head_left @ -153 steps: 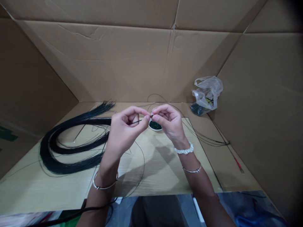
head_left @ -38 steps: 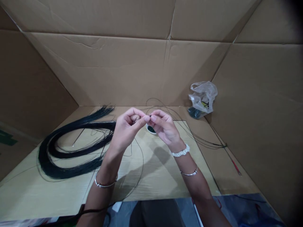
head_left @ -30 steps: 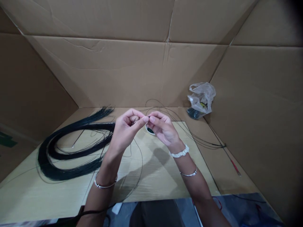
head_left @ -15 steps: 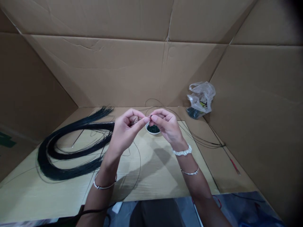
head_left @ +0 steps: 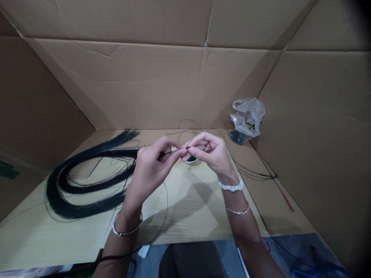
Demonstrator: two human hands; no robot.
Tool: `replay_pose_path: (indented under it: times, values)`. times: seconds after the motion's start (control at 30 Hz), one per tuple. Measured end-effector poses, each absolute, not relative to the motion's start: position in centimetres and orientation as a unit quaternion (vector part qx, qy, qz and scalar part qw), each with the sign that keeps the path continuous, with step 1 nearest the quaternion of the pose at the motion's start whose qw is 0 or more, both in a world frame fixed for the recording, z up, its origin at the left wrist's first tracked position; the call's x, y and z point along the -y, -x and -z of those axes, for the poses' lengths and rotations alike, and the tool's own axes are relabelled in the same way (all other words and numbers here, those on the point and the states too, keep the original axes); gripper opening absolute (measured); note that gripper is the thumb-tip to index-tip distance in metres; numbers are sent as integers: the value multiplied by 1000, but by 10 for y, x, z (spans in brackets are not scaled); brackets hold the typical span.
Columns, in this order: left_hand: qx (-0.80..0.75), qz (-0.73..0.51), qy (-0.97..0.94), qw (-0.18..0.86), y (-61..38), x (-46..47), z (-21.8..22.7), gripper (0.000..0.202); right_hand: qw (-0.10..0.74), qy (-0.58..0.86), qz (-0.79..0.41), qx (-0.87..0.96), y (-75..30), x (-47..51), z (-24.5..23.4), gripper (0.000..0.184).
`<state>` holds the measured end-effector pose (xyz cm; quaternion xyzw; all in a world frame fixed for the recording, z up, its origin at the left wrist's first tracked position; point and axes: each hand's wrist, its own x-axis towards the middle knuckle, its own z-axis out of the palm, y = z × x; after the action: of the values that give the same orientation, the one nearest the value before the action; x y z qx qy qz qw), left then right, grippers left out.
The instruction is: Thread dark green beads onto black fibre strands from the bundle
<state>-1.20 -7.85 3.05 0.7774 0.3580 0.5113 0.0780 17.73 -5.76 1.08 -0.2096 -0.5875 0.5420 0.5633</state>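
Thin dark wires (head_left: 170,153) run through the pinched fingers of my left hand (head_left: 150,166), their ends pointing right. The fingertips of my right hand (head_left: 213,153) meet the left ones and are closed at the wire ends, on a tiny dark piece that I cannot make out. Just below the fingers, partly hidden by them, stands a small white bowl (head_left: 191,161) holding dark green bits. To the left of my left hand lies a thick curved bundle of dark wires (head_left: 55,193) on the table.
Cardboard walls (head_left: 145,88) enclose the table (head_left: 197,220) on three sides. A clear plastic bag (head_left: 249,119) sits at the back right. Loose dark wires (head_left: 252,173) and a thin red-ended stick (head_left: 287,202) lie along the right side. One long wire curves near my left forearm.
My right hand has moved slightly right and down, and the joined fingertips have shifted with it. They now cover more of the bowl.
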Motion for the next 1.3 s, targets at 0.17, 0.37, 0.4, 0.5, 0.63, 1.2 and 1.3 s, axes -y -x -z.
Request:
replay_pose_path:
  times: [0.17,0.37,0.4,0.5,0.63,1.2,1.3]
  values:
    - [-351,-515,-779,68,11,80,-31,11,558,219,-527,603,-179,62,-15,11]
    - [-344,-547,-755,113,10,77,-28,10,575,162,-552,582,-177,53,-9,11]
    - [-340,-551,-753,119,10,77,-27,10,564,159,-568,577,-177,51,-8,11]
    - [-323,-560,-751,134,9,74,-25,10,522,162,-618,565,-178,49,-7,16]
    - [-306,-562,-758,125,9,73,-25,8,479,151,-669,548,-177,48,-7,20]
    - [-241,-614,-751,-13,9,53,-15,4,467,107,-792,378,-145,51,-1,30]
    - [-255,-631,-732,-30,4,53,-12,6,509,131,-775,350,-142,56,-2,26]
